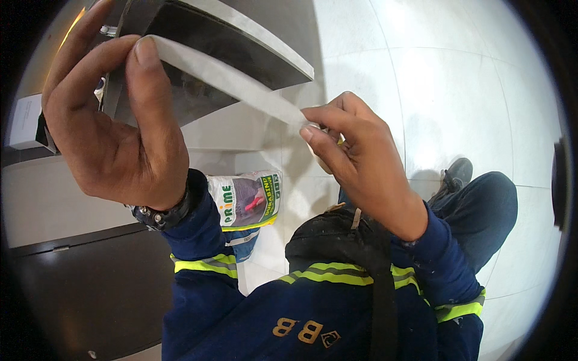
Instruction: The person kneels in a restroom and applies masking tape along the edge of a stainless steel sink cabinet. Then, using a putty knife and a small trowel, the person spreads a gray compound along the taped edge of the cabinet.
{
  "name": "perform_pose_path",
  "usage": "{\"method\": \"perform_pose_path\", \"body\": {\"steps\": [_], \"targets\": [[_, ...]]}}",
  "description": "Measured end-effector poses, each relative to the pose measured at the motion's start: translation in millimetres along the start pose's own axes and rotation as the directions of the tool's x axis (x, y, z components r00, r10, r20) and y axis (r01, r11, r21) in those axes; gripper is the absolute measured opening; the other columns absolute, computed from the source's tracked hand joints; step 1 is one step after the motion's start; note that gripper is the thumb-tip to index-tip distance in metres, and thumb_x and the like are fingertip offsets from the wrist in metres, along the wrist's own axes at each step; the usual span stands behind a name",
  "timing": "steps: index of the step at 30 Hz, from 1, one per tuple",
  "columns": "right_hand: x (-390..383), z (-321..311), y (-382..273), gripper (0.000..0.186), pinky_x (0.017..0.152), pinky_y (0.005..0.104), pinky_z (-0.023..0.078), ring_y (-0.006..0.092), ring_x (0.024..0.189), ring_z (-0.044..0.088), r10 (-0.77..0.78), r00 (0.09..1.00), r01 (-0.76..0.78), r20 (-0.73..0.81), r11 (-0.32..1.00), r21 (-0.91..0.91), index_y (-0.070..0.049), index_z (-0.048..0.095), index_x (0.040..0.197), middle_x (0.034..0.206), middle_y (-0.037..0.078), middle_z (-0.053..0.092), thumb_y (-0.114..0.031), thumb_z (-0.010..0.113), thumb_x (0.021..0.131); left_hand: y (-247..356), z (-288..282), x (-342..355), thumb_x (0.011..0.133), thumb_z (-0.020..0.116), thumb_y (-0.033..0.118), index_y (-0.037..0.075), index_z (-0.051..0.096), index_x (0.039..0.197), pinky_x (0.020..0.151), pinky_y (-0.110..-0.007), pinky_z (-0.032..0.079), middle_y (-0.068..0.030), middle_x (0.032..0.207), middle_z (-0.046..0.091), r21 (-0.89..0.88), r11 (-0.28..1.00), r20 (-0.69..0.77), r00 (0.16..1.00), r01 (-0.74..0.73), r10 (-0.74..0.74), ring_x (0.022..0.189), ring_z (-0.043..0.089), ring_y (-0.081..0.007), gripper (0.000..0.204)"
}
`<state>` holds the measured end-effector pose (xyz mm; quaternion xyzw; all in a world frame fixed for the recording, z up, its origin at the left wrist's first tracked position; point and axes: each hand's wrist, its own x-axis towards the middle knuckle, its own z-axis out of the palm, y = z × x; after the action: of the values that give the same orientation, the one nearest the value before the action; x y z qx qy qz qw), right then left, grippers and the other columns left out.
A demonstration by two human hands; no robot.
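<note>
A narrow white strip, thin like paper or tape, stretches slantwise between my two hands. Its upper left end is pinched between the thumb and index finger of my left hand, whose other fingers are raised. Lower down, at the other end, my right hand grips the strip with thumb and fingertips. A bit of yellow shows between the right fingers; what it belongs to is hidden. Both hands are in the air, the left one in front of a dark cabinet-like unit with a pale edge.
A printed bag, white, purple and green, stands on the floor below my left forearm. At the left are a small white box and a dark panel. Pale tiles cover the floor at right. A black bag hangs at my front.
</note>
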<state>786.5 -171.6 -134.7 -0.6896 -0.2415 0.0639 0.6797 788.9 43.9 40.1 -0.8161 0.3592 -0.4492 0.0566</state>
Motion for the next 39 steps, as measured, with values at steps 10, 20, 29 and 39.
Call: {"method": "perform_pose_path", "body": {"steps": [10,20,29,39], "targets": [[8.4,-12.3,8.4,0.044,0.077,0.0389,0.05,0.0275,0.086,0.06,-0.277,0.953,0.219,-0.12,0.909,-0.354,-0.006,0.067,0.122,0.095,0.012,0.061,-0.021,0.082,0.084,-8.0,-22.2,20.9,0.094,0.071,0.003,-0.001,0.067,0.112,0.094,-0.037,0.06,-0.0255,0.124,0.069,0.029,0.998,0.254,0.966,-0.054,0.045,0.113,0.071,-0.0301,0.019],[93.4,-34.7,-66.3,0.026,0.072,0.0348,0.051,0.024,0.078,0.065,-0.733,0.659,0.747,-0.17,0.612,0.259,0.006,0.063,0.1,0.084,0.017,0.066,-0.015,0.074,0.09,8.4,-50.2,71.4,0.098,0.062,-0.004,-0.004,0.064,0.113,0.098,-0.041,0.057,-0.0313,0.124,0.067,-0.094,0.989,0.418,0.906,0.111,-0.062,0.118,0.068,-0.0347,0.015],[81.4,7.4,-41.1,0.015,0.065,0.0466,0.05,0.036,0.071,0.065,-0.632,0.661,0.738,-0.404,0.644,0.2,-0.008,0.068,0.084,0.073,0.014,0.064,-0.02,0.076,0.082,16.8,-53.0,71.8,0.099,0.061,-0.003,-0.006,0.065,0.111,0.098,-0.042,0.058,-0.0322,0.129,0.064,-0.056,0.997,0.474,0.88,0.061,-0.027,0.118,0.067,-0.0352,0.014],[78.7,5.1,-63.2,0.013,0.062,0.0443,0.05,0.0324,0.069,0.065,-0.48,0.719,0.655,-0.504,0.71,0.258,-0.007,0.067,0.08,0.074,0.01,0.062,-0.018,0.076,0.083,21.1,-34.9,52.2,0.093,0.068,-0.006,-0.007,0.064,0.114,0.098,-0.04,0.059,-0.0315,0.124,0.067,-0.12,0.978,0.222,0.965,0.171,-0.142,0.116,0.069,-0.0311,0.022]]}}
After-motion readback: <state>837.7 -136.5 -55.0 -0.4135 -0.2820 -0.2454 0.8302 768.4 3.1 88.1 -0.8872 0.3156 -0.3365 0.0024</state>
